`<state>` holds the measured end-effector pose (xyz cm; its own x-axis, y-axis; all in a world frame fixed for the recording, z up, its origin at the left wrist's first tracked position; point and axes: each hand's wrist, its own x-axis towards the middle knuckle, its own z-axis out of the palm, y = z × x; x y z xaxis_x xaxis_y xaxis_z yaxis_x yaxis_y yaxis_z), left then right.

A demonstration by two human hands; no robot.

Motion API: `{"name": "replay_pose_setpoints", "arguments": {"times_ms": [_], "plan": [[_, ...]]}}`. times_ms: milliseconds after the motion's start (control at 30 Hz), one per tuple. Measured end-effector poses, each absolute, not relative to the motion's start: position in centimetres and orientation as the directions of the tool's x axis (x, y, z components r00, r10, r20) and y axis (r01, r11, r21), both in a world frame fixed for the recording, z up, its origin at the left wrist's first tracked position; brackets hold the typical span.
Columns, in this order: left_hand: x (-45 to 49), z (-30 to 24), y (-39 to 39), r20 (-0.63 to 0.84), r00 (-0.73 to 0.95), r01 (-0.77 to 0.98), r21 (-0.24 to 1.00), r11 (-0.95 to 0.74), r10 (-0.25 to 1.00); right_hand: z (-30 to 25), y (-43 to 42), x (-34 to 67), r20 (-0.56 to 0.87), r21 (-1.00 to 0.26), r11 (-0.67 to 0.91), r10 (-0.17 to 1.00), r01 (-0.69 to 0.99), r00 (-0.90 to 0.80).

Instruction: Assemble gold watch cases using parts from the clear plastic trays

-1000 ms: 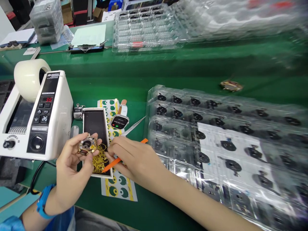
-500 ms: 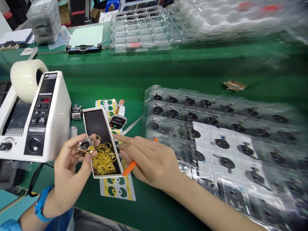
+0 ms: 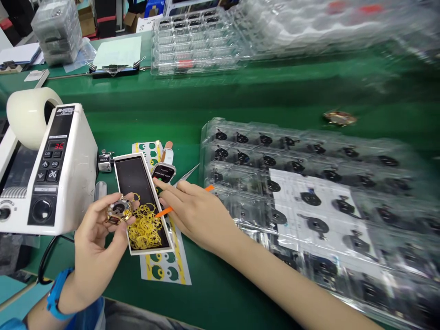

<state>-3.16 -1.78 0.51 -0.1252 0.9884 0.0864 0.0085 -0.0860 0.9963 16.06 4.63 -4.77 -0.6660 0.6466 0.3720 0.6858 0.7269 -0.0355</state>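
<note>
My left hand (image 3: 99,233) pinches a round gold-rimmed watch case (image 3: 119,210) at the near left edge of a white-rimmed box (image 3: 124,157). Thin yellow rings (image 3: 146,229) lie heaped in the box's near half. Over the box's right rim, my right hand (image 3: 197,215) is closed on an orange stick (image 3: 165,212), whose tip points at the rings; its other end shows behind the knuckles. A smartwatch (image 3: 163,172) lies just beyond my right fingers. Beside it is a pair of tweezers (image 3: 188,174), partly hidden by that hand. Under the box runs a die-cut sticker sheet (image 3: 184,263).
A tape dispenser (image 3: 74,169) stands at left, with a small metal counter (image 3: 105,161) by it. Stacked clear trays (image 3: 237,201) of black parts cover the right side. Another gold watch part (image 3: 340,118) lies behind them. A clipboard (image 3: 117,52) sits on the back ledge.
The orange stick has turned in my right hand, its tip swinging from below the fingers up to the ring pile. My left hand still holds the watch case. The view has shifted slightly.
</note>
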Motion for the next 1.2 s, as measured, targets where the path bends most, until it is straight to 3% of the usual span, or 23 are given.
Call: {"name": "replay_pose_setpoints", "arguments": {"times_ms": [467, 533, 633, 733, 833, 933, 1067, 1200], "plan": [[-3.1, 0.7, -1.6, 0.059, -0.12, -0.012, 0.998, -0.061, 0.991, -4.4, 3.9, 15.8, 0.517, -0.087, 0.798, 0.547, 0.596, -0.658], [-3.1, 0.9, -1.4, -0.01, -0.095, -0.064, 0.998, 0.004, 0.995, -3.8, 3.6, 16.1, 0.589, -0.188, 0.793, 0.563, 0.579, -0.579], [-3.0, 1.2, -1.0, -0.169, -0.019, -0.164, 0.973, 0.164, 0.985, -2.7, 3.1, 16.6, 0.671, -0.525, 0.728, 0.672, 0.441, -0.311], [-2.9, 1.2, -0.7, -0.296, 0.083, -0.236, 0.922, 0.307, 0.952, -1.4, 3.0, 17.2, 0.543, -0.827, 0.535, 0.839, 0.174, 0.0], [-2.8, 1.0, -0.5, -0.359, 0.147, -0.284, 0.877, 0.387, 0.922, 0.0, 2.8, 17.4, 0.328, -0.944, 0.328, 0.94, 0.015, 0.097], [-2.8, 0.8, -0.5, -0.374, 0.192, -0.308, 0.855, 0.418, 0.907, 0.9, 2.1, 17.1, 0.222, -0.974, 0.223, 0.975, -0.044, 0.03], [-2.8, 0.6, -0.6, -0.344, 0.17, -0.309, 0.871, 0.382, 0.923, 0.7, 0.9, 16.6, 0.311, -0.95, 0.304, 0.944, -0.078, -0.114], [-2.8, 0.4, -0.7, -0.356, 0.185, -0.309, 0.863, 0.399, 0.916, -0.2, 0.8, 16.9, 0.501, -0.831, 0.528, 0.847, 0.176, -0.177]]}}
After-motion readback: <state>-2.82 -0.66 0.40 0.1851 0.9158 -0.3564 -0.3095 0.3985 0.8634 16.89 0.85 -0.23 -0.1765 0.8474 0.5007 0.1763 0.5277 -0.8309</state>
